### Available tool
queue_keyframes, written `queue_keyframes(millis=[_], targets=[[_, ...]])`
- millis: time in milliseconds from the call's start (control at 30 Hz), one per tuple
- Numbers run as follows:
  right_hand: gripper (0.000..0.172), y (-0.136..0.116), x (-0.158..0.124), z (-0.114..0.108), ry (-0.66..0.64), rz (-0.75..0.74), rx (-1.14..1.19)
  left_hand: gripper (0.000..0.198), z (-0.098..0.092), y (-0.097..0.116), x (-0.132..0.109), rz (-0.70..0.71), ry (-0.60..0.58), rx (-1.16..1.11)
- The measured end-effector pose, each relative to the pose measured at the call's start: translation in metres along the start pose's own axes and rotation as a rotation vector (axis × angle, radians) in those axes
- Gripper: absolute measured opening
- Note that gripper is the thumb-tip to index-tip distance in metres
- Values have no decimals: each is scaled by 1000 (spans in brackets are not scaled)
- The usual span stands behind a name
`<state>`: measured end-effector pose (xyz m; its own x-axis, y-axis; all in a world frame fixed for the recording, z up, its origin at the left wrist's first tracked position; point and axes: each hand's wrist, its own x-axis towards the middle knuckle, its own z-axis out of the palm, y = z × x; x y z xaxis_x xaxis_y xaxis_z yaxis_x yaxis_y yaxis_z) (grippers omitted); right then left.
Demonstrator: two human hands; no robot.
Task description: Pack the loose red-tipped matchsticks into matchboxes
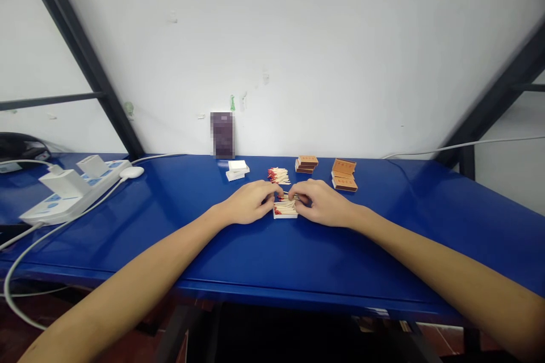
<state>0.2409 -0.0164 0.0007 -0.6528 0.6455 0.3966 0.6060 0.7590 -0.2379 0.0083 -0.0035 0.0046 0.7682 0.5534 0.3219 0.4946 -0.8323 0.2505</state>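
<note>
A small white matchbox tray [290, 216] lies on the blue table, filled with red-tipped matches [286, 208] laid sideways. My left hand [251, 202] is curled round the tray's left end, thumb low at the near corner and fingers bent at the far side. From the right, my right hand [320, 202] reaches over the tray with thumb and forefinger closed on the matches. How many it grips is hidden by the fingers. Just beyond the hands is a loose pile of matches [280, 176], red heads mostly to the left.
Behind my left hand are stacked white trays [237, 167]. Brown matchboxes [307, 161] stand stacked at the back, with more brown box pieces [344, 181] to their right. A blurred dark box [223, 135] leans on the wall. A power strip [63, 204] with chargers and cables occupies the left.
</note>
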Motion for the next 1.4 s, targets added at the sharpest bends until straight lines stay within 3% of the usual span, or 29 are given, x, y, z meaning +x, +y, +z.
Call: queue_keyframes(millis=[467, 833, 1167, 1400], targets=[[12, -5, -2, -6, -22, -94, 133, 20, -1, 1, 1, 4, -25, 8], [23, -5, -2, -3, -44, -132, 101, 23, -2, 2, 1, -1, -24, 12], [8, -4, -1, 0, -19, -119, 98, 31, -3, 3, 1, 4, -31, 23], [9, -5, 0, -4, -37, -99, 132, 37, -4, 7, -1, -2, -37, -21]])
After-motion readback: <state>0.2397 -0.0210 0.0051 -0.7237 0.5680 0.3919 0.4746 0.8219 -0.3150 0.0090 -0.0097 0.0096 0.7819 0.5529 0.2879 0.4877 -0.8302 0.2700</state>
